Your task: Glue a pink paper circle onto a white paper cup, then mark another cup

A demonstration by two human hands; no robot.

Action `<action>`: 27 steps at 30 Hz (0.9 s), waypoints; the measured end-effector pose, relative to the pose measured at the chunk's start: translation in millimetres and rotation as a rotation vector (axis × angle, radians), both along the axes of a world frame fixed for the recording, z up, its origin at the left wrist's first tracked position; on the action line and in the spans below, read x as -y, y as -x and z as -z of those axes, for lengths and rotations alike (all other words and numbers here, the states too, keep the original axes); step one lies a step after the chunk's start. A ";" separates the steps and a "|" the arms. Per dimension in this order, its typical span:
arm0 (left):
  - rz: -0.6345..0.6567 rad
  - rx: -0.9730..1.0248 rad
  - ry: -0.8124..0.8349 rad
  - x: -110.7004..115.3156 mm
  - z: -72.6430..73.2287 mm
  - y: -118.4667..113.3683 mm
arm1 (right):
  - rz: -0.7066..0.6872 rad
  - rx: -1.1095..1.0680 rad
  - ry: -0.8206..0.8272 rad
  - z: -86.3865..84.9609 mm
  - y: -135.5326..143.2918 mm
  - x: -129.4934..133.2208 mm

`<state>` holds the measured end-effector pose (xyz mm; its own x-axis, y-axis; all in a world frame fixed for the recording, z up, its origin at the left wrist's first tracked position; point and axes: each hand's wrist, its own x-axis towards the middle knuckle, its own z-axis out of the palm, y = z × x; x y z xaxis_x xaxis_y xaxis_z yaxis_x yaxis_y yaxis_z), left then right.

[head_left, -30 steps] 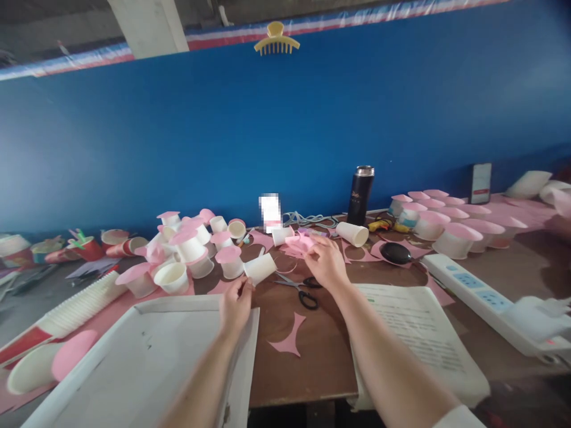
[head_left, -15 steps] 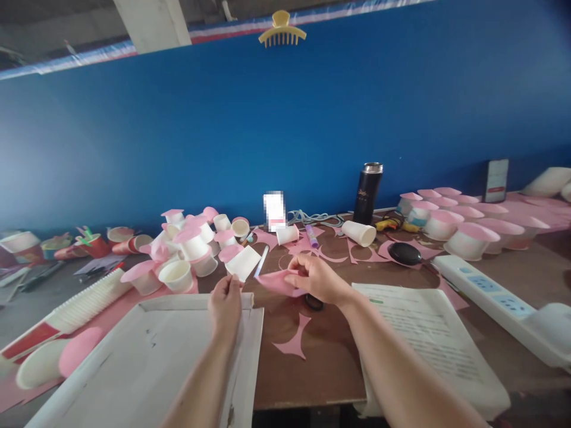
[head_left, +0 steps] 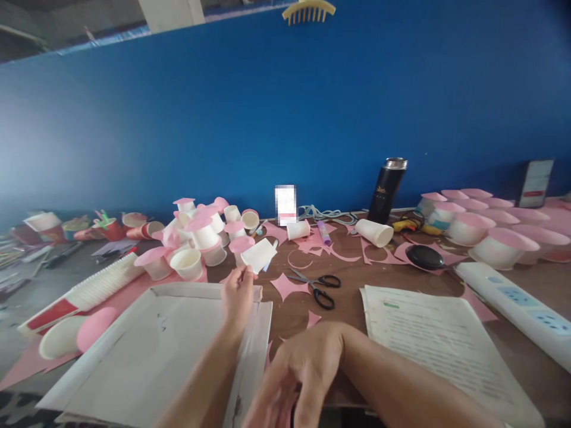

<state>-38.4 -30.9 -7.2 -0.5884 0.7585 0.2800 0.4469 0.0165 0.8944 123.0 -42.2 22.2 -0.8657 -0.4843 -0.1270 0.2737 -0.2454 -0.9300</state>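
Note:
My left hand [head_left: 238, 292] is closed in a pinch on the near edge of a white paper piece [head_left: 259, 257], just beyond the flat white box [head_left: 178, 315]. My right hand [head_left: 306, 365] is low at the front edge of the table, back of the hand up and fingers pointing down. Its fingertips are cut off by the frame, and I cannot make out whether they hold anything. Beyond it lie black-handled scissors [head_left: 322, 290] and a star-shaped pink paper scrap [head_left: 289, 288]. A smaller pink scrap [head_left: 313, 319] is partly covered by that hand.
White paper cups with pink tops [head_left: 203, 233] crowd the left back; more pink-topped cups [head_left: 473, 229] stand at right. A cup stack [head_left: 100, 282] lies at left. A black flask [head_left: 387, 190], glue stick [head_left: 324, 233], printed sheets [head_left: 428, 333] and power strip [head_left: 517, 303] surround the work area.
My right hand has come from the middle of the table down to its front edge; the pink paper it held no longer shows in it. The scissors are uncovered. My left hand has lifted the white paper slightly.

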 end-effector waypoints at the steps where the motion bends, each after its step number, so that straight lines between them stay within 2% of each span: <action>1: -0.002 -0.014 0.003 -0.1 -0.8 -0.2 | 0.141 -0.055 0.011 -8.0 -7.5 -4.9; 2: -0.006 -0.032 0.008 -0.3 -1.9 -0.5 | 0.346 -0.100 -0.013 -15.0 -14.8 -10.6; 4: -0.017 -0.069 0.034 -0.6 -4.3 -1.4 | 0.806 -0.117 -0.222 -22.7 -25.4 -23.8; 6: -0.019 -0.095 0.066 -1.2 -6.5 -2.8 | 1.173 -0.052 -0.565 -21.2 -29.4 -39.5; 8: -0.013 -0.094 0.082 -1.7 -8.4 -5.0 | 1.396 0.149 -0.960 -14.4 -30.0 -58.0; 9: -0.011 -0.084 0.083 -1.8 -9.3 -6.3 | 1.438 0.276 -1.203 -10.8 -30.2 -68.1; 10: -0.009 -0.069 0.086 -1.7 -10.2 -7.6 | 1.469 0.350 -1.296 -7.7 -31.0 -78.4; 14: 0.025 -0.006 0.098 0.3 -12.5 -11.4 | 1.529 0.665 -1.496 -3.5 -37.1 -114.8; 17: 0.053 -0.002 0.083 1.5 -11.4 -11.1 | 1.495 0.798 -1.575 -3.8 -36.2 -130.0; 21: 0.071 -0.003 0.068 0.6 -6.7 -8.8 | 1.460 0.833 -1.646 0.5 -25.8 -139.2; 27: 0.102 0.024 0.049 -1.3 -4.0 -10.1 | 1.522 1.013 -1.699 8.9 -24.8 -152.5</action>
